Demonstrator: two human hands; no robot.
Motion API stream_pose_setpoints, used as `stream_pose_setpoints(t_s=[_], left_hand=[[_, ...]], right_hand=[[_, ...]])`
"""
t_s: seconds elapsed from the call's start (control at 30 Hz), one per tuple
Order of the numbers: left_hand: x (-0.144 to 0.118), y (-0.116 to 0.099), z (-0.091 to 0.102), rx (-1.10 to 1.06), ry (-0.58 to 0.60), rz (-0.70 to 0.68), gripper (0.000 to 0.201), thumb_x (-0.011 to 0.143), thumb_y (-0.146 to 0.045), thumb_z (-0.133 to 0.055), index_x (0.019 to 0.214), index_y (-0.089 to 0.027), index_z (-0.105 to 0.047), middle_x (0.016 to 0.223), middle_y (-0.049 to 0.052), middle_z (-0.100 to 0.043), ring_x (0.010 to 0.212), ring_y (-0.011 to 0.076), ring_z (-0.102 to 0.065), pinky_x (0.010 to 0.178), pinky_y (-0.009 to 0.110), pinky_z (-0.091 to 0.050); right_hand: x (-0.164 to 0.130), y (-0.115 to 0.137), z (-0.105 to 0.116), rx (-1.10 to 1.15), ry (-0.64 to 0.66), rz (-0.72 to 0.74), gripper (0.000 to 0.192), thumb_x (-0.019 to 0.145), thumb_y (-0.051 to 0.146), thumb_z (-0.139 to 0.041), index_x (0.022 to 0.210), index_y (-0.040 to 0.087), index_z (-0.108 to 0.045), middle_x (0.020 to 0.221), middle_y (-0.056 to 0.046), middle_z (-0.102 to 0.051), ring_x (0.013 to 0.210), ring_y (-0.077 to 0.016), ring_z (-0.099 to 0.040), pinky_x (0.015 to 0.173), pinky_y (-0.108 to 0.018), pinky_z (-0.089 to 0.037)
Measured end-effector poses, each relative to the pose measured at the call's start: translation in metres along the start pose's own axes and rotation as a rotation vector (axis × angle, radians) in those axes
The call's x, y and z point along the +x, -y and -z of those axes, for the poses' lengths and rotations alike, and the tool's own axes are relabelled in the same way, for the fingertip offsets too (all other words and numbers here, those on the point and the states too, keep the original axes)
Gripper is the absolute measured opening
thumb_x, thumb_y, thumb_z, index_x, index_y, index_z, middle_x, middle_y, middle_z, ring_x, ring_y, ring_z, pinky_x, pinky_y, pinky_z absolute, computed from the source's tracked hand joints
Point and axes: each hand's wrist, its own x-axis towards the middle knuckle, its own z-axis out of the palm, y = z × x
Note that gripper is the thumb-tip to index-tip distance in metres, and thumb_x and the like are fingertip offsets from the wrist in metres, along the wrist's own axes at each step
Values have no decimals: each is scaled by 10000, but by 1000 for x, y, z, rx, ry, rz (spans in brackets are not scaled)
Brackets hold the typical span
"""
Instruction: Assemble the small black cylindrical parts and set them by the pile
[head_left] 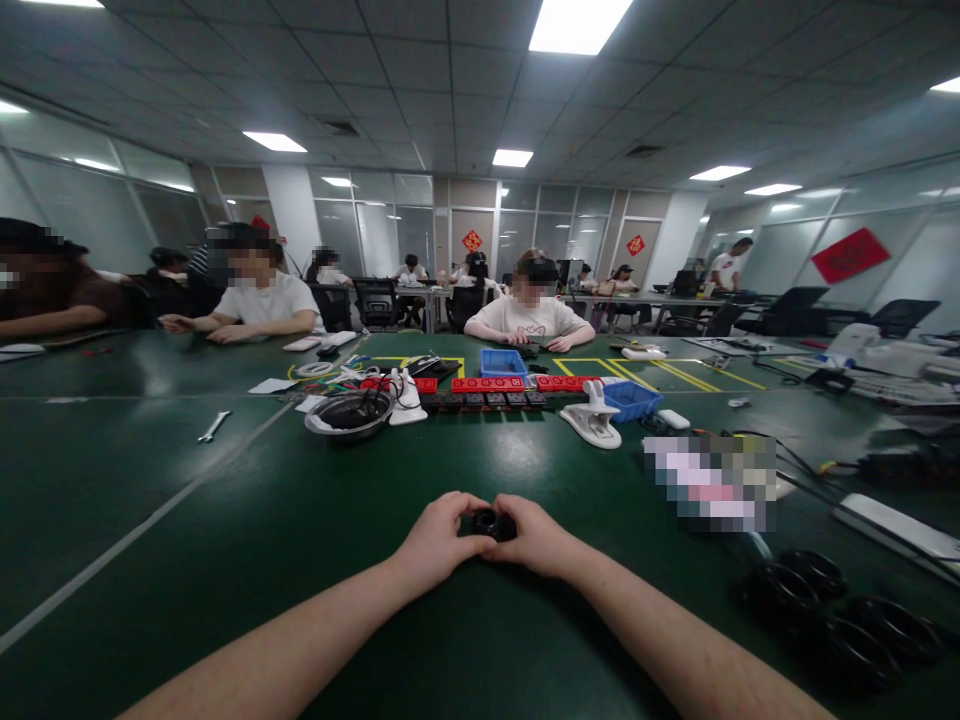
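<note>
My left hand (442, 537) and my right hand (534, 535) meet over the green table (330, 560), directly in front of me. Between them is a small black round part (487, 521) with a round opening facing up. Thumbs and fingers of both hands curl around it from either side. Part of it is covered by the fingers, so its exact kind does not show. It is held low, and I cannot tell whether it touches the tabletop.
Black rings (862, 650) lie at the right. Farther off are a metal bowl (351, 412) with black cable, white clamp-like stands (592, 418), red socket strips (489, 385) and blue bins (630, 400). A wrench (214, 427) lies left. A person (531, 310) sits opposite.
</note>
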Motion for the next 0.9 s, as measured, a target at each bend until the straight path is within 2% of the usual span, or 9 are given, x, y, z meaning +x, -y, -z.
stream_pose_setpoints(t_s=[0.17,0.27,0.33,0.4,0.47,0.53,0.6,0.7,0.9], left_hand=[[1,3,-11,4,-168,20,309,609,-305,-633,890,-188,-574,858,32,-549,808,193,-505,665,269,-386],[2,4,-11,6,-171,-5,294,628,-304,-619,894,-190,-568,849,29,-544,783,187,-504,640,263,-386],[3,5,-8,-3,-122,-32,287,627,-300,-621,885,-185,-569,819,17,-530,713,162,-490,594,244,-375],[3,5,-2,-36,-11,-57,296,624,-298,-625,889,-178,-567,777,-1,-512,627,127,-456,541,221,-353],[2,6,2,-88,113,-68,314,625,-303,-627,902,-171,-561,756,-13,-496,581,102,-422,511,203,-335],[1,6,4,-125,171,-71,326,625,-311,-630,908,-165,-555,759,-15,-485,591,96,-416,517,195,-336],[0,5,5,-124,167,-83,323,623,-321,-635,894,-164,-554,770,-14,-473,624,102,-422,544,197,-344],[-2,2,5,-106,134,-120,314,616,-335,-643,870,-172,-557,805,-8,-459,671,113,-430,580,207,-353],[-4,-2,7,-70,139,-121,282,643,-299,-620,898,-194,-563,786,-15,-446,665,117,-422,583,214,-344]], right_hand=[[-1,11,-14,-321,-184,-135,259,633,387,-569,749,161,-518,720,-36,-548,640,-161,-494,530,-247,-305],[-3,14,-15,-366,-196,-126,278,652,420,-544,756,163,-529,743,-49,-558,676,-182,-509,564,-264,-324],[-5,13,-11,-314,-190,-63,351,627,466,-566,799,161,-535,778,-51,-552,704,-183,-504,583,-264,-334],[-6,9,-5,-209,-140,26,393,598,466,-604,843,166,-543,810,-40,-542,737,-173,-496,609,-254,-342],[-6,4,2,-80,-21,97,368,591,419,-634,859,178,-556,812,-15,-540,744,-155,-492,619,-236,-344],[-6,-1,9,20,97,127,323,595,362,-651,851,184,-566,788,8,-540,727,-138,-491,610,-221,-343],[-5,-4,13,64,159,133,285,596,334,-659,815,174,-572,759,19,-535,707,-130,-488,600,-215,-343],[-4,-5,15,54,179,135,259,596,347,-659,753,157,-579,737,17,-527,713,-138,-484,621,-226,-349],[-4,-6,19,65,231,160,257,613,298,-652,828,169,-596,804,6,-539,769,-152,-484,669,-239,-359]])
